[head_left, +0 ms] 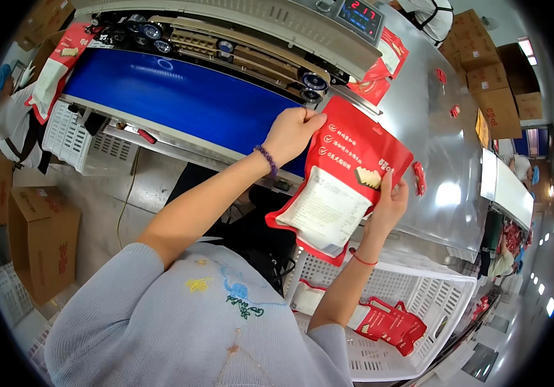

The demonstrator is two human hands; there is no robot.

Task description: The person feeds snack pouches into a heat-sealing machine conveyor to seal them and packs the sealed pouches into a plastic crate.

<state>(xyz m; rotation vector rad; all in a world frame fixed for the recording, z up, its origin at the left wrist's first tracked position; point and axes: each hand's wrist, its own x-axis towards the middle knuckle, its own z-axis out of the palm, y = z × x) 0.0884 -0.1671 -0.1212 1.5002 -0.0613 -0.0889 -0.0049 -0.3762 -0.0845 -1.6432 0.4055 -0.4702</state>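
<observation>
A red pouch with a white printed label panel hangs tilted between my two hands. My left hand, with a beaded bracelet at the wrist, pinches its upper left corner close to the sealing machine. Gripping the pouch's right edge is my right hand, thumb on the printed front and a red string on the wrist. Just beyond my left hand runs the machine's blue belt. Below my right forearm, a white plastic basket holds red pouches.
More red pouches lie on the steel table by the machine's display. Another pouch is at the belt's far left end, above a white crate. An open cardboard box stands on the floor at left.
</observation>
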